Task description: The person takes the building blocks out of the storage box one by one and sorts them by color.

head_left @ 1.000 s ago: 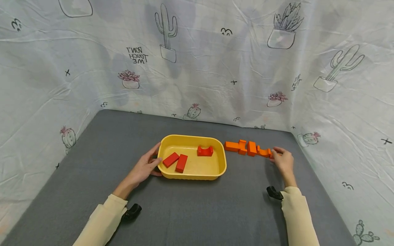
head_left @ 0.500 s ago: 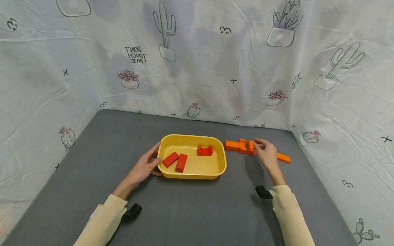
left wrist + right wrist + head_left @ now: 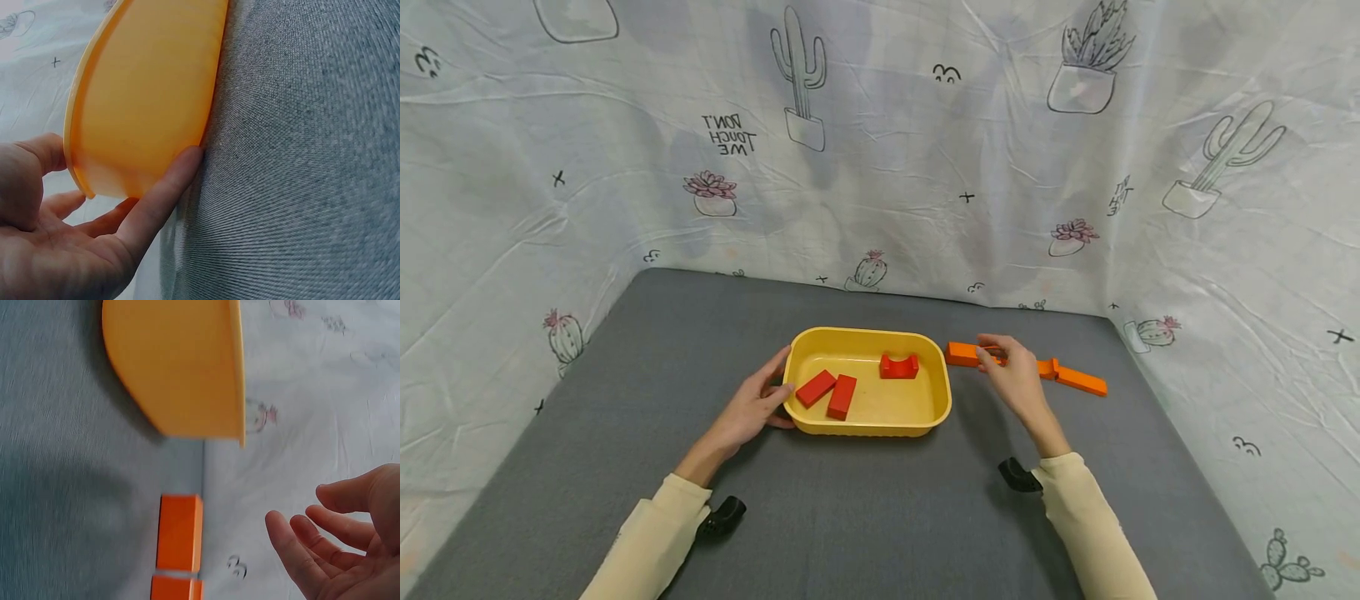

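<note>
My left hand (image 3: 751, 408) holds the left end of a yellow plastic tub (image 3: 880, 430). Its thumb lies over the rim, and its fingers spread along the outer wall (image 3: 144, 94). Inside the tub are two red rectangular blocks (image 3: 816, 388) (image 3: 842, 397) and a red block with a curved notch (image 3: 899, 367). Above a row of orange blocks (image 3: 961, 354) my right hand (image 3: 1018, 379) hovers with nothing in it. Its fingers are loosely bent and apart in the right wrist view, clear of the orange block (image 3: 178, 532). That hand hides the middle of the row.
The orange row runs from the tub's right end to a long orange block (image 3: 1081, 381) on the right. A grey cloth (image 3: 880, 517) covers the table. White sheets (image 3: 880, 150) printed with cacti hang behind and at the sides.
My right hand has moved left along the orange row, from its right end toward the tub, uncovering the right-hand blocks. The left hand and the tub have stayed put.
</note>
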`<action>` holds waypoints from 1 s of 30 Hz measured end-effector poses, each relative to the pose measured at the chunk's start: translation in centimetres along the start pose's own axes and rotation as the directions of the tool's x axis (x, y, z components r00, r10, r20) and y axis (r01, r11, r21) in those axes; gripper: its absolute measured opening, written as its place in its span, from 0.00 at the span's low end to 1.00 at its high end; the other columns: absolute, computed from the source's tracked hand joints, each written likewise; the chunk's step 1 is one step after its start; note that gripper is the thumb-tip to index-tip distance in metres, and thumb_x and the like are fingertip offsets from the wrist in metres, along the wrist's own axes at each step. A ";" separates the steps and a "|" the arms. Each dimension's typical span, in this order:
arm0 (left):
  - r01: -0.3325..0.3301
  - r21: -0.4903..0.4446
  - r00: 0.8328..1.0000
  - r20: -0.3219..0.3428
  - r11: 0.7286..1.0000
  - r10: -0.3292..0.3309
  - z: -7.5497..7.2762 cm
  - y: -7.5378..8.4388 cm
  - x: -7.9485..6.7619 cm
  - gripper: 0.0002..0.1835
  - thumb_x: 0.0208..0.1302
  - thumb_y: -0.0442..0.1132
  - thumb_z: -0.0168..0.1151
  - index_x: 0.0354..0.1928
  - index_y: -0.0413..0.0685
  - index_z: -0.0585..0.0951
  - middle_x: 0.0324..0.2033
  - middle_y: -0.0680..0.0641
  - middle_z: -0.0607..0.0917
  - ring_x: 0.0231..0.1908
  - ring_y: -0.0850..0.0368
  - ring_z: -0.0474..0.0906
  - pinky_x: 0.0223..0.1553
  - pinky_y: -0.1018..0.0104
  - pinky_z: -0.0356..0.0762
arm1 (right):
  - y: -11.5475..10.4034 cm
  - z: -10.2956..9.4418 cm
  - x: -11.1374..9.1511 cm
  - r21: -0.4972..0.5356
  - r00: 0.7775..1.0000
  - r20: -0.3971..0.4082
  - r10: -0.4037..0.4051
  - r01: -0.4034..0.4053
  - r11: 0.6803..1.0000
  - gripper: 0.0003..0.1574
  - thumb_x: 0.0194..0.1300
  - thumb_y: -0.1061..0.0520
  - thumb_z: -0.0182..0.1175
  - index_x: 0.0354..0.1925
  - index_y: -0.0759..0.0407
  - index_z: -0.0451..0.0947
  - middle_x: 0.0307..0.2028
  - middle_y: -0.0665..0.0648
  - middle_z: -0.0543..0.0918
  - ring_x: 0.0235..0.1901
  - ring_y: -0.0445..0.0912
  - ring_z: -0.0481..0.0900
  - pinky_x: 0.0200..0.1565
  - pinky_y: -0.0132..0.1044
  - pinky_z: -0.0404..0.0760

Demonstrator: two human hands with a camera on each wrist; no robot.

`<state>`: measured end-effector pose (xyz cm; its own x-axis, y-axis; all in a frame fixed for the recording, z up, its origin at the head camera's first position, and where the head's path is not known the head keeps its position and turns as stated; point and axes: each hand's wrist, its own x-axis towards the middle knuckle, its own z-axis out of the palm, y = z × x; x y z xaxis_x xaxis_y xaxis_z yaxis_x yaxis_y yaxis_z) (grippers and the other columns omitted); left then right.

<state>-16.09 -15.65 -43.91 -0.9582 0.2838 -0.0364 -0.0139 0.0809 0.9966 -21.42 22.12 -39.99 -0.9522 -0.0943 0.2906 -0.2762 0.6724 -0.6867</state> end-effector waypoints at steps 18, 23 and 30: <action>-0.025 0.045 0.999 -0.026 0.999 0.026 -0.3 -2.1 0.8 0.34 0.68 0.36 0.48 0.70 0.63 0.47 0.61 0.37 0.60 0.49 0.39 0.72 0.32 0.54 0.81 | -3.1 3.0 -0.1 0.035 0.992 0.066 -0.109 0.107 0.994 0.18 0.59 0.61 0.60 0.49 0.62 0.75 0.45 0.59 0.78 0.43 0.47 0.78 0.43 0.40 0.80; -0.014 0.051 0.999 -0.033 0.999 0.016 -0.3 -2.0 0.7 0.34 0.68 0.37 0.48 0.70 0.65 0.48 0.61 0.38 0.61 0.49 0.39 0.72 0.33 0.54 0.81 | -3.5 3.8 0.1 0.045 0.985 0.101 -0.137 0.133 0.990 0.20 0.59 0.61 0.60 0.50 0.65 0.75 0.44 0.61 0.78 0.42 0.49 0.79 0.43 0.43 0.80; -0.004 0.064 0.999 -0.047 0.998 0.007 -0.2 -1.9 0.7 0.33 0.68 0.38 0.49 0.70 0.66 0.49 0.61 0.39 0.61 0.49 0.40 0.72 0.33 0.54 0.81 | -3.8 4.9 0.7 0.020 0.979 0.131 -0.156 0.155 0.988 0.21 0.58 0.61 0.61 0.51 0.64 0.75 0.45 0.60 0.78 0.43 0.50 0.78 0.42 0.43 0.80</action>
<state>-16.80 -15.78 -45.82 -0.9707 0.2390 -0.0261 0.0080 0.1407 0.9900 -21.71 15.90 -40.49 -0.9063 -0.2932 0.3044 -0.4226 0.6347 -0.6470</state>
